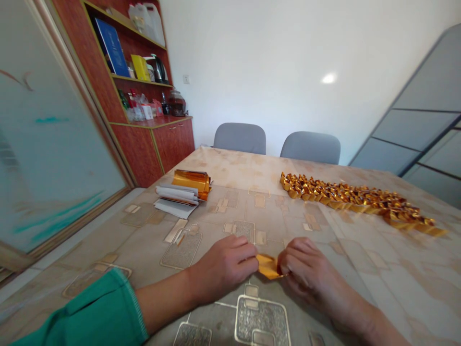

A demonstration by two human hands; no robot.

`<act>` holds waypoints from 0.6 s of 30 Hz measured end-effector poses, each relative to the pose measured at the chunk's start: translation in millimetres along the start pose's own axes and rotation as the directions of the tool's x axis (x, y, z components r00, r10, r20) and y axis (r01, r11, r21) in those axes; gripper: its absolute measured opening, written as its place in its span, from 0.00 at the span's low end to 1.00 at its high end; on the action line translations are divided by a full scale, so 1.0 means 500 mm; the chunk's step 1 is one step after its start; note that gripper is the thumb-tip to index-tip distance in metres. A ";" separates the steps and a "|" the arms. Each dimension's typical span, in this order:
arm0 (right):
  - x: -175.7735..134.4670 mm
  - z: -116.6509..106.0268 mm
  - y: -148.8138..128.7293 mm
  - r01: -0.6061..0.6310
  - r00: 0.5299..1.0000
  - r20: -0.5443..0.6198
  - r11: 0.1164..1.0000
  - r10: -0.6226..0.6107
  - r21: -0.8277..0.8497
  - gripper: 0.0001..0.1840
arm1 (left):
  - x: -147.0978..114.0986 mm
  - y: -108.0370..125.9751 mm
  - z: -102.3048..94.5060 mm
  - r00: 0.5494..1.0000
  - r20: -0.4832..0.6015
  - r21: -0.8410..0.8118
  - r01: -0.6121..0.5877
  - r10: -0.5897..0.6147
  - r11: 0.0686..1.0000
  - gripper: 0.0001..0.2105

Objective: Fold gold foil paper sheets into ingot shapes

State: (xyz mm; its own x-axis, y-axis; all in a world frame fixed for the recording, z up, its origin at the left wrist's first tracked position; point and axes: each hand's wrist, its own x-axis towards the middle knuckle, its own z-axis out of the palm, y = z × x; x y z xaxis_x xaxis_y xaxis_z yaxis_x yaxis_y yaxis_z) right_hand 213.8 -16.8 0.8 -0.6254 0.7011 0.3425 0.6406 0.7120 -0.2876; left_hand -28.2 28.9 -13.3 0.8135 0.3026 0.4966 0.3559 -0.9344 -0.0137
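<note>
A small piece of gold foil paper (268, 265) is stretched between my two hands, just above the patterned tablecloth. My left hand (226, 259) pinches its left end, fingers curled. At the other end my right hand (308, 266) grips it with closed fingers, which cover that edge. The visible middle of the paper looks folded, with a pointed lower edge. Beyond my left hand lies a stack of gold foil sheets (190, 179), curled, beside folded white-backed sheets (176, 199). To the far right sit rows of folded gold paper pieces (345, 194), packed close together.
The table (230, 168) carries a patterned cover. Two grey chairs (239, 137) stand at its far side. A reddish wooden cabinet (173, 144) with bottles and a kettle is at the back left, near a frosted glass door (54, 120). Grey panels (421, 115) are at right.
</note>
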 end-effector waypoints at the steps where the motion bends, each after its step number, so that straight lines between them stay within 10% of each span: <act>1: -0.005 0.006 -0.001 0.006 1.000 0.025 1.000 -0.006 -0.016 0.11 | -0.001 0.001 0.002 0.999 0.046 0.010 -0.015 0.014 1.000 0.12; 8: -0.007 0.002 -0.019 -0.093 0.978 0.193 0.995 0.083 0.041 0.02 | -0.021 0.007 0.004 0.986 0.165 -0.135 0.015 0.008 0.991 0.09; 18: 0.006 0.054 -0.037 -0.175 0.961 0.190 0.972 0.203 -0.154 0.15 | -0.043 0.036 0.016 0.988 0.157 0.001 0.007 -0.007 1.000 0.11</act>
State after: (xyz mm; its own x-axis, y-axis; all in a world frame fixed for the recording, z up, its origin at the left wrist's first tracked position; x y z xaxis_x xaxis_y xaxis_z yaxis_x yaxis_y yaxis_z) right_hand 188.0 -26.7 -17.1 -0.5552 0.8256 0.1009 0.8011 0.5634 -0.2019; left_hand -35.7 7.3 -31.1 0.8731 0.3345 0.3547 0.3618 -0.9322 -0.0115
